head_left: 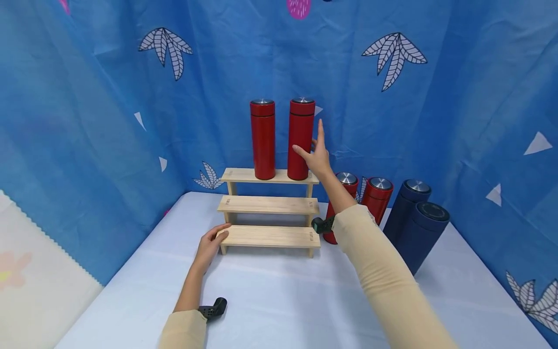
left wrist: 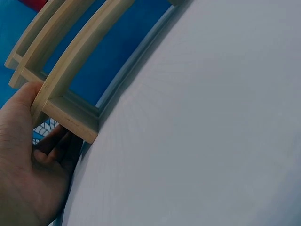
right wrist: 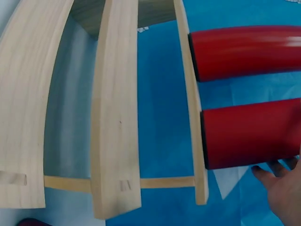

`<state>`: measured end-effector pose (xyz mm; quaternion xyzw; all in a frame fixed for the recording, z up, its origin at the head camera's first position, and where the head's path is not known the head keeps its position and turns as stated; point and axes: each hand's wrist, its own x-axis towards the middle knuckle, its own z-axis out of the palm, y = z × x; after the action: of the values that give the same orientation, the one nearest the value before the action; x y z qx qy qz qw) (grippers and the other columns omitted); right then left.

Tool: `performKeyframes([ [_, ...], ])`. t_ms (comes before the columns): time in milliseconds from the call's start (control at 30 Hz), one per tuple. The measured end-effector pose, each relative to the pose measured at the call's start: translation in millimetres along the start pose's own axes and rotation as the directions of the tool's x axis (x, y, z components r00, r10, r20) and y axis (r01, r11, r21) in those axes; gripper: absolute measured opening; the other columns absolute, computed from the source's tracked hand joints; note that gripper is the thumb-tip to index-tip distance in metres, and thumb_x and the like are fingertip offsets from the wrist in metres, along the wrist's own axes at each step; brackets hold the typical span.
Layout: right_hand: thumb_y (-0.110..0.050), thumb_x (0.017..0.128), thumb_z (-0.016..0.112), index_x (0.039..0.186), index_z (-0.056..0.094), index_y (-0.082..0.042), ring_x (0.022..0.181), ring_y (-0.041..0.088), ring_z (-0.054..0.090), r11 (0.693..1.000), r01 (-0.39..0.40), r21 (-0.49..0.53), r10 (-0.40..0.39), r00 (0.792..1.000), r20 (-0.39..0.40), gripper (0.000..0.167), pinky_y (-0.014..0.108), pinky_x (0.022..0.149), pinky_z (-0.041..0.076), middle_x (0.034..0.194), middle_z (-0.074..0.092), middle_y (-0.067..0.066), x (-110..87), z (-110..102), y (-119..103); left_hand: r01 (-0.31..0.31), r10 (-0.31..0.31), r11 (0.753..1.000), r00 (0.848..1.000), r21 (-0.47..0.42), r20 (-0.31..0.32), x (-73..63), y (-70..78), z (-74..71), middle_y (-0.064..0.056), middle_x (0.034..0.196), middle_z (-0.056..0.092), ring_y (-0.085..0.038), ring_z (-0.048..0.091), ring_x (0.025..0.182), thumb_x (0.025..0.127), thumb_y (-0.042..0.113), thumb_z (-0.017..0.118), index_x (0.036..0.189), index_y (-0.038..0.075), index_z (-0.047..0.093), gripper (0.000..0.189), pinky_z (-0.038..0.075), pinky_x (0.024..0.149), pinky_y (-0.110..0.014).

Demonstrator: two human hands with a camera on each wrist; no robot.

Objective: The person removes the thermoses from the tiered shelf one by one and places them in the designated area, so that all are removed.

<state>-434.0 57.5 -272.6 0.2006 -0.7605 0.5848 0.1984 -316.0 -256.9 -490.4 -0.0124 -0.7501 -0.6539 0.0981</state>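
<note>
A three-tier wooden stand point(head_left: 270, 234) bears two red thermos flasks on its top step. My right hand point(head_left: 319, 157) is at the right-hand flask point(head_left: 301, 140), its thumb across the front and its index finger pointing up, off the flask. In the right wrist view, fingertips of that hand point(right wrist: 284, 188) lie along the flask's side point(right wrist: 254, 134). The left flask point(head_left: 263, 140) stands upright beside it. At the stand's lower left corner, my left hand point(head_left: 211, 247) grips the end of the bottom step, thumb at the board's edge in the left wrist view point(left wrist: 66, 80).
Right of the stand, partly behind my right forearm, are two more red flasks point(head_left: 377, 196) and two dark blue flasks point(head_left: 425, 232). White cloth point(head_left: 270, 300) covers the table. A blue patterned curtain point(head_left: 244, 58) hangs close behind the stand.
</note>
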Motion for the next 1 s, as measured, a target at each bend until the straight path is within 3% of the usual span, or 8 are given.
performKeyframes([
  [300, -0.028, 0.085, 0.067, 0.145, 0.001, -0.044, 0.117, 0.023, 0.046, 0.991, 0.07, -0.111, -0.079, 0.993, -0.083, 0.09, 0.042, 0.085, 0.05, 0.132, 0.045, 0.01, -6.7, 7.2, 9.6, 0.012, -0.012, 1.0, 1.0, -0.008, 0.006, -1.9, 0.7, 2.2, 0.0, 0.13, 0.051, -0.011, 0.038, 0.125, 0.089, 0.036, 0.061, 0.123, 0.013, 0.059, 0.041, 0.033, 0.103, -0.03],
  [533, -0.031, 0.083, 0.069, 0.145, 0.008, -0.044, 0.112, 0.023, 0.051, 0.984, 0.147, -0.097, -0.16, 0.976, -0.146, 0.088, 0.041, 0.081, 0.052, 0.126, 0.05, 0.01, -23.3, 15.1, 8.6, 0.009, -0.009, 1.0, 1.0, -0.001, -0.003, -1.4, 1.1, -1.0, -0.001, 0.131, 0.05, -0.014, 0.036, 0.127, 0.089, 0.037, 0.061, 0.123, 0.012, 0.058, 0.042, 0.031, 0.105, -0.033],
  [700, -0.023, 0.082, 0.071, 0.147, 0.012, -0.039, 0.112, 0.024, 0.05, 0.964, 0.256, -0.067, -0.263, 0.951, -0.163, 0.089, 0.042, 0.084, 0.05, 0.127, 0.05, 0.01, -51.2, 19.1, 4.4, -0.003, 0.003, 1.0, 1.0, -0.002, 0.003, -1.1, 1.6, -1.1, -0.002, 0.131, 0.05, -0.013, 0.037, 0.127, 0.089, 0.036, 0.061, 0.123, 0.011, 0.058, 0.043, 0.031, 0.105, -0.032],
  [867, -0.004, 0.08, 0.071, 0.148, 0.017, -0.014, 0.109, 0.031, 0.053, 0.927, 0.376, 0.007, -0.37, 0.916, -0.158, 0.088, 0.049, 0.085, 0.048, 0.123, 0.051, 0.018, -96.2, 19.2, -18.0, -0.009, 0.009, 1.0, 1.0, 0.004, 0.005, -1.4, 0.9, -1.1, -0.002, 0.132, 0.05, -0.013, 0.037, 0.127, 0.089, 0.036, 0.06, 0.124, 0.009, 0.057, 0.044, 0.03, 0.106, -0.032],
  [1000, 0.005, 0.079, 0.068, 0.147, 0.015, -0.004, 0.107, 0.032, 0.054, 0.921, 0.381, 0.087, -0.371, 0.922, -0.114, 0.087, 0.051, 0.085, 0.048, 0.121, 0.052, 0.023, -133.5, 14.5, -35.5, -0.003, 0.003, 1.0, 1.0, 0.004, 0.001, -2.0, 1.1, -1.3, -0.001, 0.132, 0.05, -0.013, 0.037, 0.126, 0.089, 0.036, 0.061, 0.124, 0.011, 0.058, 0.043, 0.031, 0.105, -0.033],
])
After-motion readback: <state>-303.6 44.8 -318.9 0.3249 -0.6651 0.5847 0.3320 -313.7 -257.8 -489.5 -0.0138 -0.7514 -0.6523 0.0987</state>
